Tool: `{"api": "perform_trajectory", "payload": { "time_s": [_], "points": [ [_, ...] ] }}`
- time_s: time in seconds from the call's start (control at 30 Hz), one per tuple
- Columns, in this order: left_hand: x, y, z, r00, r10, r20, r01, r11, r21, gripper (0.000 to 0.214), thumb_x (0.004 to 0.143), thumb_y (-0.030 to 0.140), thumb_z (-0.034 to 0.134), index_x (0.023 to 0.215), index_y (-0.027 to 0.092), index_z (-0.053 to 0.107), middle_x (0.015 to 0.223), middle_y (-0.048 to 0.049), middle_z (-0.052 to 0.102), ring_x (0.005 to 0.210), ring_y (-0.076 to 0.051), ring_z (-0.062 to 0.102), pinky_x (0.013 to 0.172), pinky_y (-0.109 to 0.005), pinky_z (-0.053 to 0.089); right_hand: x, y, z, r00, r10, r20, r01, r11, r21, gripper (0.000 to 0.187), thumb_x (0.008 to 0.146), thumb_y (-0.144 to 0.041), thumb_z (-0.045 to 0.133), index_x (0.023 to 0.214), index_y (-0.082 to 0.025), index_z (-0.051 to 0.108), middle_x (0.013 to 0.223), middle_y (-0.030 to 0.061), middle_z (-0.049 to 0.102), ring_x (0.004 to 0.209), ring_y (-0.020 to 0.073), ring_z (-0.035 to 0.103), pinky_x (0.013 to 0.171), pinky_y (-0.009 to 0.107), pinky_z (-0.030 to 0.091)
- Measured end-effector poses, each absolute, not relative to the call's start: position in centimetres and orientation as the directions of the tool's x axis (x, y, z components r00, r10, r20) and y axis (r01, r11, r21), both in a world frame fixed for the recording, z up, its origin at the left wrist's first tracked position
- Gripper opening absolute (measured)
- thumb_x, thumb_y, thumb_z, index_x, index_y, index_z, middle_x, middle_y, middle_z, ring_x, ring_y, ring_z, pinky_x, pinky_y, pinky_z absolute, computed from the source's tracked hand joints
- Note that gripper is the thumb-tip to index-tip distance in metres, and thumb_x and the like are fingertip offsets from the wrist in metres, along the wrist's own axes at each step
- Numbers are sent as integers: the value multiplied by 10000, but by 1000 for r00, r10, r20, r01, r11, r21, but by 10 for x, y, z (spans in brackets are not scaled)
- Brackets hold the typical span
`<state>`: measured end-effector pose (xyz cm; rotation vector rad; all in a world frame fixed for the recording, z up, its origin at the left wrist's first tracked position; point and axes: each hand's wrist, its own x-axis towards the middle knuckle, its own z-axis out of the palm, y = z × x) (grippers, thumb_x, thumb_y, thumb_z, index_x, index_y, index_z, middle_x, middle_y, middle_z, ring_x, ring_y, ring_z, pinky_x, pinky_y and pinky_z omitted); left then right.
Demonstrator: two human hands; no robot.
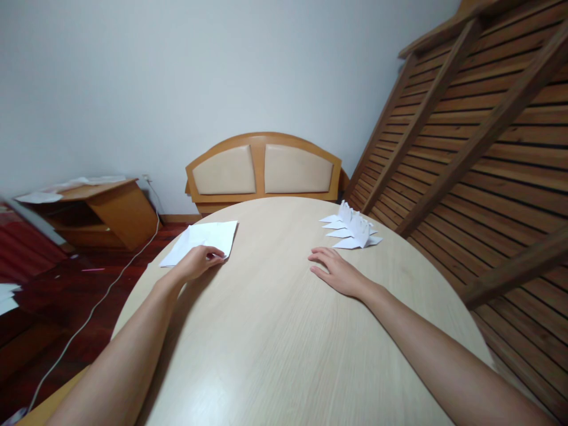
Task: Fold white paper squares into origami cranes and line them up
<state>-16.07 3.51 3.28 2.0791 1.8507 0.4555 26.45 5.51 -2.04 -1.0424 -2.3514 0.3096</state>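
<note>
A stack of white paper sheets (pixel 208 234) lies at the left of the round table. My left hand (pixel 199 261) is at its near right corner, thumb and fingertips pinched together on the paper's edge. The fingers partly cover that corner. On the right side of the table, several folded white paper figures (pixel 352 228) with pointed flaps stand in a tight row, overlapping one another. Just in front and to the left of them rests my right hand (pixel 335 270), palm down on the tabletop, fingers stretched out and holding nothing.
The round wooden table (pixel 266 331) fills the foreground. Behind it stands a headboard (pixel 260 168) with cream panels. A slatted wooden frame (pixel 465 160) leans along the right. At left are a low cabinet (pixel 119 216) with papers on top and a white cable (pixel 104 296).
</note>
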Motion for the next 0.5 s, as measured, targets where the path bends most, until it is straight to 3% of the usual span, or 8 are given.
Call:
{"api": "perform_trajectory", "payload": {
  "time_s": [0.1, 0.27, 0.5],
  "points": [
    [-163, 34, 32, 112, 993, 45, 877, -120, 466, 402, 803, 516, 597, 1008, 209, 756, 1085, -74, 760, 988, -265, 676, 889, -328, 495, 264, 55, -21, -554, 735, 391, 607, 678, -416, 284, 978, -400, 533, 1172, -230, 653, 1336, 132, 581, 1290, 275, 514, 1114, 517, 399],
    [-163, 36, 28, 104, 991, 84, 909, -129, 396, 390, 871, 475, 512, 1004, 207, 763, 1045, -76, 767, 959, -264, 684, 845, -313, 496, 264, 55, -20, -553, 741, 381, 612, 671, -418, 291, 979, -408, 532, 1177, -230, 652, 1338, 130, 584, 1298, 273, 512, 1122, 513, 395],
    [-147, 36, 24, 107, 989, 101, 984, -120, 131, 314, 909, 358, 474, 1004, 228, 744, 1132, -81, 733, 978, -253, 675, 797, -304, 480, 265, 56, -20, -556, 745, 368, 613, 667, -423, 309, 979, -414, 527, 1184, -219, 650, 1346, 135, 585, 1302, 273, 510, 1125, 503, 391]
  ]
}}
